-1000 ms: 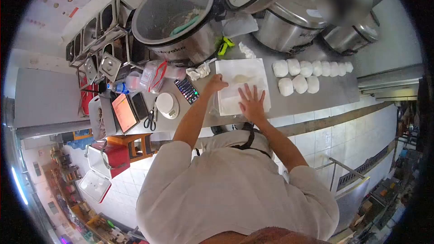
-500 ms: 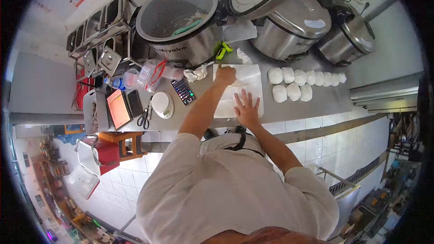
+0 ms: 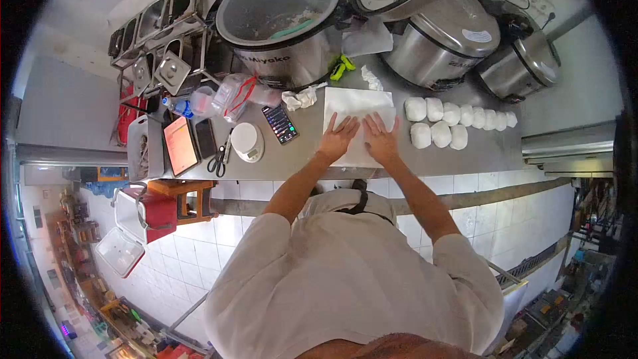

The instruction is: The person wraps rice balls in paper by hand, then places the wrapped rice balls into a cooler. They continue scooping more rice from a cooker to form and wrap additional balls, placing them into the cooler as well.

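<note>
White paper sheet [image 3: 359, 100] lies flat on the steel counter [image 3: 296, 153], close to the near edge and directly in front of the person, under both hands. Its longer side seems to run away from the body—though the lens bends the shape. The left hand [image 3: 339, 138] and right hand [image 3: 381, 139] rest palm-down on it, relaxed and spread, gripping nothing visible; what lies beneath the palms cannot be told. They sit side by side near its middle, neither clearly nearer—the larger bare part stretches ahead of the fingertips. Left of the sheet are a phone [image 3: 280, 125] and kitchen scale [image 3: 247, 141]; right, white bundles [image 3: 440, 134] in two rows. Farther back stands an open rice cooker [image 3: 279, 70].
</note>
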Action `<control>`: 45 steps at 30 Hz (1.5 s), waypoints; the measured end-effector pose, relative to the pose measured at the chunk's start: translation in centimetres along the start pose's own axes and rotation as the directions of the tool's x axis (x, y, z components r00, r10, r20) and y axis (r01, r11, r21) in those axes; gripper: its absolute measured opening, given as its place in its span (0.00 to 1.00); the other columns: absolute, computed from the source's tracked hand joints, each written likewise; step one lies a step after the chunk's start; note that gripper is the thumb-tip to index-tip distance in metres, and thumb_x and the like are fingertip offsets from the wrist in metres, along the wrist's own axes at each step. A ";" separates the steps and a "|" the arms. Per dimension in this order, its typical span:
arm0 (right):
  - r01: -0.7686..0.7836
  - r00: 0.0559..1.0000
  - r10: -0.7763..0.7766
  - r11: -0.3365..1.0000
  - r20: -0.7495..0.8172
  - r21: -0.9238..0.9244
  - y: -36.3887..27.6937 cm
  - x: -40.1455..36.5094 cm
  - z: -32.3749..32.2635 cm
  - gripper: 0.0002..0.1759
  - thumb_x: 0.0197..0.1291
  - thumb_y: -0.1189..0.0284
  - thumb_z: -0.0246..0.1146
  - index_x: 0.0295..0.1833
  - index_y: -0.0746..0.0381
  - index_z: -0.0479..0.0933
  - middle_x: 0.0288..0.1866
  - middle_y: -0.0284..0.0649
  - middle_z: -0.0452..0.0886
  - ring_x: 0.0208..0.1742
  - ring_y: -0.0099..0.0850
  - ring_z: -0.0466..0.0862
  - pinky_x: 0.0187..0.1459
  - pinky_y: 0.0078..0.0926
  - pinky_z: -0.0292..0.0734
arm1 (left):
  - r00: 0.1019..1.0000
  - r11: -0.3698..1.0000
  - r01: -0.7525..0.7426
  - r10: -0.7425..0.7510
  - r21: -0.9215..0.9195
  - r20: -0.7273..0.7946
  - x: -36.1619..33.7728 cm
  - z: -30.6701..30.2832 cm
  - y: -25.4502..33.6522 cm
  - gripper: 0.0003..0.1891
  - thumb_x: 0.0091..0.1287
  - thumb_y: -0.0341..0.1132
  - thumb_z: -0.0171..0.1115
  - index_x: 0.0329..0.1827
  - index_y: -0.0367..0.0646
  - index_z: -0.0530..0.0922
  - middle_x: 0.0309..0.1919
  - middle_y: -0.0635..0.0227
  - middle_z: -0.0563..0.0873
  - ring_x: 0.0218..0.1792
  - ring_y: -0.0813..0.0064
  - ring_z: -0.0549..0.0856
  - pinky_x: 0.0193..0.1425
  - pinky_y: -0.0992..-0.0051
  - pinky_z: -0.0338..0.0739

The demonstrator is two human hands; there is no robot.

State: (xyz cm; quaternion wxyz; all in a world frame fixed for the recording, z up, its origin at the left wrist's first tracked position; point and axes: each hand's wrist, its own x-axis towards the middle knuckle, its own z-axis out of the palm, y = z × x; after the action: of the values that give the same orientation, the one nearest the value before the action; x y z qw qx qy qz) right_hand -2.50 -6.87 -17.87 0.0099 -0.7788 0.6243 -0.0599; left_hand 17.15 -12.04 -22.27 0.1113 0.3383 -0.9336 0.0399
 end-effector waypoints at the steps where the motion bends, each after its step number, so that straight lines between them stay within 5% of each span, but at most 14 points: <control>1: 0.000 0.999 0.000 1.000 0.045 0.004 1.1 -0.2 1.5 0.43 0.55 0.61 0.71 0.77 0.54 0.66 0.81 0.37 0.65 0.84 0.32 0.58 0.79 0.70 0.39 | 1.000 0.999 0.010 -0.011 -0.035 -0.020 -0.7 0.3 -0.1 0.29 0.66 0.34 0.59 0.73 0.45 0.73 0.75 0.68 0.74 0.76 0.70 0.70 0.86 0.46 0.43; 6: 0.086 0.979 -0.070 0.994 -0.193 0.074 4.8 -1.5 8.0 0.27 0.58 0.66 0.69 0.64 0.55 0.77 0.64 0.35 0.82 0.69 0.31 0.76 0.73 0.63 0.57 | 0.999 1.000 0.006 -0.005 -0.023 0.039 -4.1 4.0 -2.2 0.25 0.67 0.33 0.59 0.69 0.45 0.77 0.64 0.66 0.84 0.67 0.68 0.80 0.82 0.51 0.56; 8: 0.156 0.950 -0.109 0.977 -0.291 0.144 5.4 -1.5 9.3 0.22 0.58 0.67 0.69 0.59 0.56 0.80 0.55 0.37 0.86 0.61 0.34 0.83 0.69 0.57 0.65 | 0.988 0.977 0.141 -0.128 -0.160 0.090 -3.7 4.3 -2.1 0.22 0.68 0.34 0.59 0.66 0.47 0.78 0.56 0.64 0.87 0.62 0.67 0.83 0.77 0.55 0.64; 12: -0.105 0.994 0.092 0.952 0.060 0.287 4.9 1.7 5.1 0.16 0.55 0.67 0.72 0.49 0.59 0.84 0.42 0.42 0.88 0.50 0.40 0.86 0.61 0.42 0.74 | 0.834 0.859 0.475 -0.370 -0.192 0.409 0.9 0.6 -2.4 0.16 0.70 0.35 0.59 0.60 0.49 0.81 0.48 0.61 0.89 0.56 0.66 0.86 0.65 0.61 0.74; 14: -0.280 0.955 0.215 0.877 0.203 0.390 4.5 3.4 3.7 0.17 0.53 0.66 0.73 0.47 0.61 0.84 0.38 0.43 0.88 0.47 0.42 0.87 0.58 0.41 0.76 | 0.790 0.815 0.545 -0.422 -0.197 0.445 2.4 0.8 -2.9 0.13 0.70 0.34 0.58 0.55 0.48 0.82 0.46 0.60 0.89 0.55 0.64 0.86 0.63 0.60 0.75; 18: -0.208 0.967 0.139 0.917 0.215 0.340 5.5 4.9 4.0 0.27 0.50 0.67 0.76 0.56 0.62 0.80 0.46 0.44 0.86 0.51 0.44 0.85 0.54 0.41 0.79 | 0.805 0.884 0.468 -0.414 -0.025 0.425 4.7 1.8 -3.1 0.10 0.67 0.31 0.60 0.50 0.47 0.82 0.47 0.61 0.87 0.53 0.63 0.86 0.59 0.60 0.77; 21: -0.131 0.991 0.117 0.935 0.062 0.331 5.1 4.6 4.7 0.29 0.50 0.68 0.76 0.59 0.61 0.77 0.52 0.45 0.83 0.54 0.46 0.84 0.54 0.44 0.80 | 0.945 0.944 0.321 -0.324 -0.075 -0.037 3.0 1.7 -2.6 0.11 0.63 0.29 0.62 0.49 0.45 0.82 0.50 0.61 0.82 0.54 0.64 0.84 0.56 0.62 0.80; 23: -0.180 0.983 0.174 0.869 0.057 0.460 4.9 4.1 4.6 0.25 0.51 0.69 0.76 0.54 0.60 0.77 0.52 0.46 0.81 0.55 0.48 0.82 0.54 0.46 0.80 | 0.943 0.925 0.331 -0.333 -0.189 0.022 2.3 2.2 -2.6 0.11 0.62 0.29 0.62 0.48 0.42 0.82 0.51 0.61 0.79 0.54 0.64 0.83 0.54 0.64 0.82; 26: -0.317 0.948 0.311 0.890 0.072 0.327 3.1 3.0 4.5 0.29 0.53 0.71 0.73 0.61 0.61 0.75 0.54 0.47 0.82 0.56 0.49 0.82 0.56 0.44 0.80 | 0.948 0.908 0.309 -0.319 -0.283 0.010 0.6 3.3 -2.1 0.10 0.62 0.29 0.61 0.45 0.40 0.81 0.51 0.63 0.78 0.54 0.63 0.82 0.54 0.66 0.84; 32: 0.120 0.964 -0.018 0.920 -0.265 0.373 3.1 -0.9 6.3 0.18 0.61 0.74 0.65 0.57 0.59 0.76 0.51 0.43 0.82 0.60 0.46 0.78 0.61 0.45 0.76 | 0.948 0.899 0.291 -0.317 -0.328 -0.029 -1.4 4.1 -1.2 0.07 0.64 0.29 0.60 0.43 0.38 0.81 0.50 0.62 0.78 0.53 0.61 0.81 0.55 0.64 0.84; 35: 0.193 0.968 -0.163 0.969 -0.191 0.153 4.4 -1.8 4.7 0.18 0.61 0.73 0.65 0.57 0.59 0.77 0.53 0.42 0.82 0.63 0.44 0.76 0.63 0.42 0.74 | 0.952 0.914 0.270 -0.300 -0.303 -0.056 -1.9 4.6 -1.1 0.06 0.66 0.30 0.59 0.42 0.39 0.81 0.50 0.62 0.78 0.53 0.61 0.81 0.56 0.63 0.83; 38: 0.271 0.961 -0.261 0.955 -0.097 0.118 6.6 -0.2 6.3 0.16 0.60 0.77 0.65 0.54 0.61 0.79 0.52 0.43 0.84 0.50 0.43 0.82 0.52 0.46 0.79 | 0.955 0.904 0.255 -0.291 -0.343 -0.057 -1.6 4.1 -1.0 0.05 0.66 0.30 0.60 0.40 0.38 0.81 0.48 0.60 0.79 0.52 0.58 0.82 0.55 0.60 0.81; 41: -0.087 0.992 0.039 0.902 0.119 0.423 6.6 2.9 5.4 0.14 0.58 0.75 0.67 0.50 0.62 0.82 0.47 0.43 0.87 0.45 0.43 0.85 0.49 0.43 0.81 | 0.953 0.905 0.300 -0.272 -0.301 0.132 0.1 3.0 -2.0 0.07 0.66 0.32 0.61 0.43 0.39 0.81 0.49 0.62 0.81 0.53 0.58 0.83 0.57 0.61 0.81; 45: -0.393 0.855 0.103 0.768 0.508 0.506 8.5 7.0 5.8 0.10 0.53 0.72 0.69 0.42 0.62 0.85 0.40 0.46 0.88 0.40 0.47 0.88 0.47 0.43 0.84 | 0.863 0.841 0.462 -0.353 -0.280 0.363 2.9 5.2 -3.0 0.16 0.64 0.31 0.62 0.55 0.41 0.80 0.52 0.62 0.84 0.55 0.57 0.84 0.61 0.61 0.80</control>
State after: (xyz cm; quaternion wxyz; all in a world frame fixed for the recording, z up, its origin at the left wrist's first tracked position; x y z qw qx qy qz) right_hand -8.69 -15.96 -23.84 0.4052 -0.6354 0.6539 -0.0675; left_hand 16.00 -16.91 -26.68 0.0354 0.5069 -0.8361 -0.2068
